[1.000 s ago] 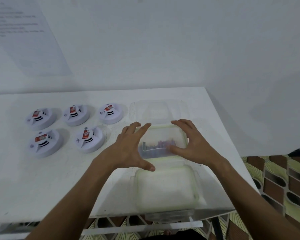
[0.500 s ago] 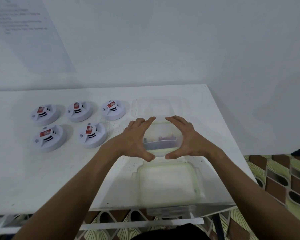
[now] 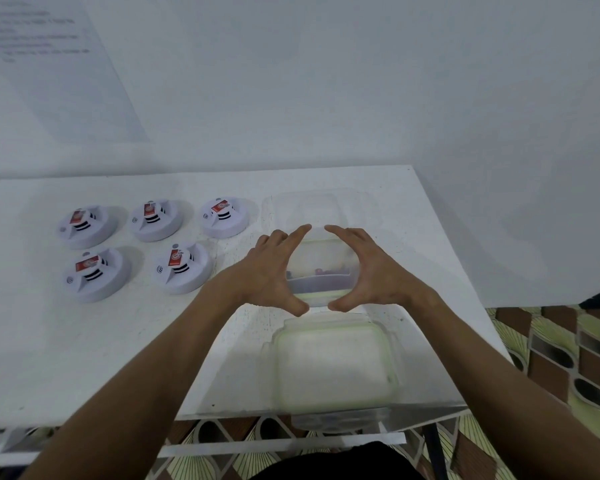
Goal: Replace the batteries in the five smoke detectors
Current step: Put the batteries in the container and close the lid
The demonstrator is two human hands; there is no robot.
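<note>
- At the near edge of the worktop (image 3: 66, 358), just this side of the clear plastic container (image 3: 321, 271), a lid with a pale green seal (image 3: 335, 365) lies flat, and part of it seems to reach the worktop's front edge.
- The clear plastic container sits between both hands, and small dark and reddish things lie in its bottom, too blurred to name.
- The left hand (image 3: 274, 271) cups the container's left side, its fingers (image 3: 297, 233) curved round the far rim and its thumb at the near rim.
- The right hand (image 3: 368, 271) mirrors it on the container's right side; thumbs and forefingers nearly meet, so the two hands ring the container.
- Left of the container, five white smoke detectors with red labels rest on the worktop: two nearer (image 3: 96, 273) (image 3: 182, 266), three farther (image 3: 85, 225) (image 3: 156, 218) (image 3: 224, 216), apart from both hands.
- Just beyond the container stands a second clear plastic tub (image 3: 309, 209).
- Far behind, high to the container's left, a printed sheet (image 3: 49, 64) hangs on the white wall.
</note>
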